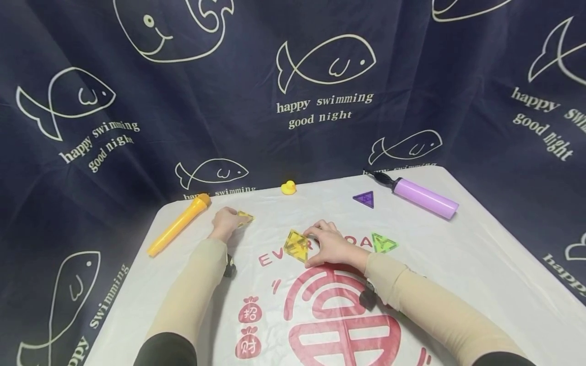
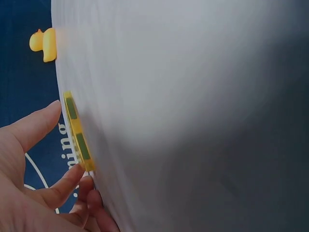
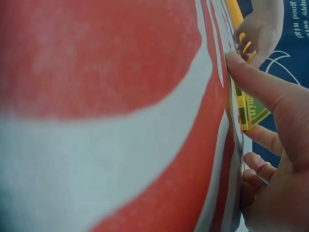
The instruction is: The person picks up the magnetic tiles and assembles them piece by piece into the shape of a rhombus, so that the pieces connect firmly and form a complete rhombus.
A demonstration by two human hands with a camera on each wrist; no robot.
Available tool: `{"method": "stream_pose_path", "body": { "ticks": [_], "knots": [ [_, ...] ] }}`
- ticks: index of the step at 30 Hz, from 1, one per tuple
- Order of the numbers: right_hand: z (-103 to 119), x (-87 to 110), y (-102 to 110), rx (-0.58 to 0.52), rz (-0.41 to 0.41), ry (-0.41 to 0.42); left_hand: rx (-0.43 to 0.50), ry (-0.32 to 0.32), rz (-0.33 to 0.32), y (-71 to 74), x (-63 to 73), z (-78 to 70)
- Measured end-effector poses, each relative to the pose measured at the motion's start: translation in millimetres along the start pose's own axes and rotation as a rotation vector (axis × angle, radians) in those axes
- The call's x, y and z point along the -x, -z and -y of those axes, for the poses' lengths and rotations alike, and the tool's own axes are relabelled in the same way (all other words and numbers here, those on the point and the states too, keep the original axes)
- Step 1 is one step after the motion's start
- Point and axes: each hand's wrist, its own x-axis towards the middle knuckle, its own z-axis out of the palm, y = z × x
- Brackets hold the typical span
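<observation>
On the white-covered table [image 1: 485,264], the left hand [image 1: 224,224] is pinching a small yellow tile [image 1: 246,217] between thumb and fingers; nearer the middle, the right hand [image 1: 333,245] is gripping a larger yellow piece [image 1: 295,245] by its edges, thumb and index finger spread across it, above the red lettering [image 1: 264,260]; a green tile [image 1: 383,243] is lying just beyond the right wrist. Towards the far edge, a yellow duck [image 1: 288,188] is sitting; a purple tile [image 1: 365,199] is lying near a lilac pump [image 1: 425,198]; an orange microphone [image 1: 178,225] is resting left of the left hand.
</observation>
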Motion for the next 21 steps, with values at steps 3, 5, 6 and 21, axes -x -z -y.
{"method": "stream_pose_path", "body": {
  "ticks": [3, 5, 6, 21],
  "knots": [
    [1, -0.1, -1, 0.002, -0.012, -0.015, -0.013, 0.002, -0.002, -2.6, 0.8, -0.6],
    [2, -0.4, -1, -0.002, -0.016, -0.025, -0.028, 0.011, -0.007, -4.6, 1.4, -1.1],
    [2, -0.6, -1, -0.005, -0.017, -0.031, -0.033, 0.018, -0.013, -5.5, 1.6, -1.3],
    [5, -4.9, -6, -0.002, -0.029, -0.092, -0.052, 0.083, -0.048, -11.9, 2.6, -8.1]
  ]
}}
